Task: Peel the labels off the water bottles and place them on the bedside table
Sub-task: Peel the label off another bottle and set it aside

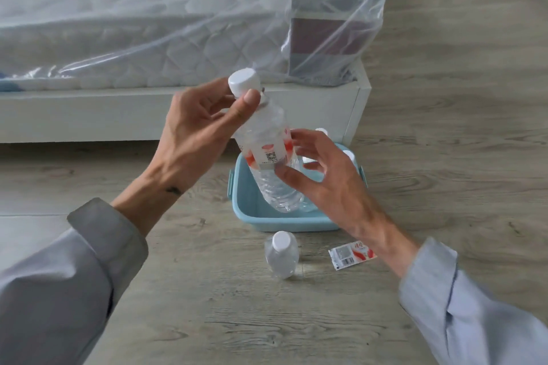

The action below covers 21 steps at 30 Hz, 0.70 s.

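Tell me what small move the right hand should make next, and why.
Probably pinch the label edge with the right hand and peel: the left hand grips the bottle by its neck, and the label is unpeeled beside the right thumb.

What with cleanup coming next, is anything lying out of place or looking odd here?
One peeled label lies loose on the wood floor, just right of a bare bottle standing outside the blue bin. No spill or damage shows. Plastic wrap hangs loose over the mattress corner.
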Available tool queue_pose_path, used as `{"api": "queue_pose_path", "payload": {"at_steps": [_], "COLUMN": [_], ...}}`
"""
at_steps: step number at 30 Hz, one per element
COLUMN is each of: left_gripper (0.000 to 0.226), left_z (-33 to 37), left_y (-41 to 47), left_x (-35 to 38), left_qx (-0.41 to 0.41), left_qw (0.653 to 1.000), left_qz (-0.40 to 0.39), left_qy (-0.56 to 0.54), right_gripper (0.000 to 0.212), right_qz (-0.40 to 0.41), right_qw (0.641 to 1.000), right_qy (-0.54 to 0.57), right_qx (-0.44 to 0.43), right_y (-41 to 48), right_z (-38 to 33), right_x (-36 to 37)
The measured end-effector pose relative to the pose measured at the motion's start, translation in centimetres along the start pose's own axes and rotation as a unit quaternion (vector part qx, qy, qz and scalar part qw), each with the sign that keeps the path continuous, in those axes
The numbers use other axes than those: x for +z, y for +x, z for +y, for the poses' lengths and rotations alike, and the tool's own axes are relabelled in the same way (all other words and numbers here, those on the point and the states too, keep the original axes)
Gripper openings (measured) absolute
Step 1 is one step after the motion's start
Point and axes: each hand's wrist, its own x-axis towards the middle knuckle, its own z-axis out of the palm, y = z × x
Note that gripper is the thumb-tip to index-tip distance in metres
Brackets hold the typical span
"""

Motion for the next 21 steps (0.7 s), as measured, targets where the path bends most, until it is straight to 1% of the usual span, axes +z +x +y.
{"api": "queue_pose_path", "payload": {"at_steps": [4,6,9,12,17,19,21], "left_gripper": [0.029,0.030,0.033,0.035,0.040,0.042,0.044], "left_z": [2.4,2.9,3.3,3.5,3.9,4.2,4.5], "left_y": [-0.3,-0.5,-0.9,-1.3,-1.8,-1.9,-2.2], "left_x": [-1.4,-1.6,-1.5,-1.0,-0.6,-0.2,0.5], "left_qx": [0.032,0.038,0.026,0.017,-0.024,-0.039,-0.040], "left_qw": [0.998,0.997,0.995,0.993,0.981,0.980,0.985], "left_qz": [-0.029,-0.040,-0.045,-0.056,-0.080,-0.078,-0.070], "left_qy": [-0.047,-0.062,-0.087,-0.103,-0.175,-0.178,-0.151], "right_gripper": [0.068,0.070,0.066,0.066,0.064,0.062,0.062], "right_qz": [-0.025,-0.021,0.007,0.021,-0.043,-0.027,0.005], "right_qw": [0.999,0.998,0.997,0.998,0.994,0.995,0.996], "right_qy": [0.034,0.049,0.049,0.053,0.103,0.097,0.090], "right_qx": [-0.031,-0.042,-0.052,-0.040,-0.010,-0.014,-0.014], "right_y": [-0.2,-0.5,-1.1,-1.5,-1.7,-2.1,-2.3], "right_z": [-3.1,-3.9,-4.6,-4.9,-5.8,-5.6,-5.5], "right_x": [0.2,0.2,0.3,0.3,-0.3,-0.1,0.1]}}
